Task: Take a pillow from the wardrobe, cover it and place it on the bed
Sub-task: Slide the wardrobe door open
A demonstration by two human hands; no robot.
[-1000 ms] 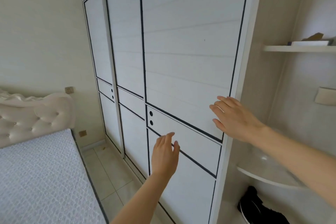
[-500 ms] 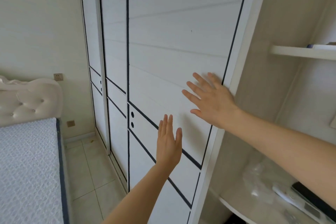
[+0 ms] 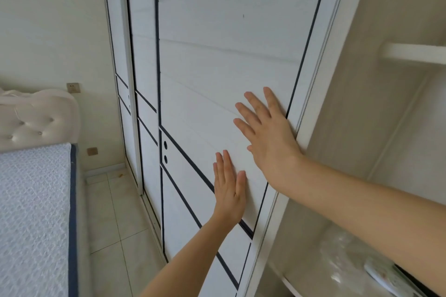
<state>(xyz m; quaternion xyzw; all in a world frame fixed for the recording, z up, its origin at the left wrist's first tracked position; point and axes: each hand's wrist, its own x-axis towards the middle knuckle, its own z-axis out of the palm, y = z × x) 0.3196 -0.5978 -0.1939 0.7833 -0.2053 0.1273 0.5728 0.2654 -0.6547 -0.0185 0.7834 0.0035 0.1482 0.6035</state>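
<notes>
A white wardrobe with black-lined sliding doors fills the middle of the head view; its nearest door [image 3: 217, 55] is closed. My right hand [image 3: 268, 137] lies flat on that door near its right edge, fingers spread. My left hand [image 3: 229, 190] is pressed flat against the same door lower down, fingers together. Neither hand holds anything. The bed [image 3: 31, 212] with a white patterned mattress and tufted headboard [image 3: 36, 120] is at the left. No pillow is visible.
Open corner shelves [image 3: 415, 53] stand to the right of the wardrobe, the lower one holding clear plastic wrap [image 3: 342, 255] and a small device. A strip of tiled floor [image 3: 115, 219] runs between bed and wardrobe. Wall sockets [image 3: 73, 87] sit beside the headboard.
Both hands have moved up and forward onto the wardrobe door, and now lie flat against it. The view has come closer to the wardrobe and shifted right.
</notes>
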